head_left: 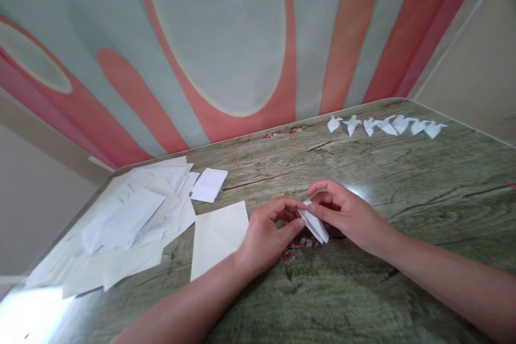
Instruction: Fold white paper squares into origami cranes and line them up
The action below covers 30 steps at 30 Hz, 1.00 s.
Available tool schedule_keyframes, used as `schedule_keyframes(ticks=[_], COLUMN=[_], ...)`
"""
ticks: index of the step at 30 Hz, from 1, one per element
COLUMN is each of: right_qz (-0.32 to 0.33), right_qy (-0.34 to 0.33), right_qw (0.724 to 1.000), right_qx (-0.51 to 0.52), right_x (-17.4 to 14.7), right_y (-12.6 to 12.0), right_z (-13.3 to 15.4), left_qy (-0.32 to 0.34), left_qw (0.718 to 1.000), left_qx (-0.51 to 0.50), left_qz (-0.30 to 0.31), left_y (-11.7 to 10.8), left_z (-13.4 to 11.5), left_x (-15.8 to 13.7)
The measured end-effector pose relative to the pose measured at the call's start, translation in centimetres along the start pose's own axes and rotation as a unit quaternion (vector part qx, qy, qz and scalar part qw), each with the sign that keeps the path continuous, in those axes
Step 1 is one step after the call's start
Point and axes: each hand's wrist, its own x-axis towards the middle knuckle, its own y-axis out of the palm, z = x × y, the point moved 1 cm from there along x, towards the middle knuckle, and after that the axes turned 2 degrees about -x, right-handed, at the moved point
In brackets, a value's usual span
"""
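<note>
A small piece of folded white paper (315,226), long and narrow with layered edges, is held between my two hands over the middle of the table. My left hand (274,226) pinches its left side with thumb and forefinger. On the upper right, my right hand (342,212) grips the top of the paper between thumb and fingers. The right fingertips are partly hidden behind it. Beside my left wrist lies a flat white sheet (220,234), partly covered by that hand and forearm.
A large messy pile of white paper (133,215) spreads over the table's left side, with a small folded stack (209,185) next to it. Several folded paper birds (389,126) stand in a row at the back right. Behind the wood-grain table (423,188) rises a patterned wall (217,37).
</note>
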Motion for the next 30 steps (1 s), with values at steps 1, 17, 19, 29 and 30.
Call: schedule_keyframes(ticks=[1, 17, 19, 29, 30], right_qz=[0.004, -0.041, -0.060, -0.071, -0.071], right_qy=[-0.009, -0.036, -0.063, -0.124, -0.116], right_qw=[1.000, 0.986, 0.978, 0.957, 0.958], right_qx=[-0.020, -0.158, -0.187, -0.252, -0.254], right_x=[0.0, -1.0, -1.0, -0.8, -0.8], right_y=[0.0, 1.7, 1.4, 0.5, 0.5], right_z=[0.1, 0.8, 0.7, 1.3, 1.4], left_qy=[-0.004, 0.024, 0.025, 0.034, 0.038], left_qw=[1.000, 0.991, 0.991, 0.980, 0.979], left_qx=[-0.014, 0.101, 0.107, 0.174, 0.181], left_qz=[0.002, -0.081, -0.074, -0.085, -0.089], left_y=[0.1, 0.2, 0.3, 0.0, -0.1], left_z=[0.0, -0.2, -0.1, -0.3, -0.3], left_x=[0.0, -0.1, -0.1, 0.1, 0.1])
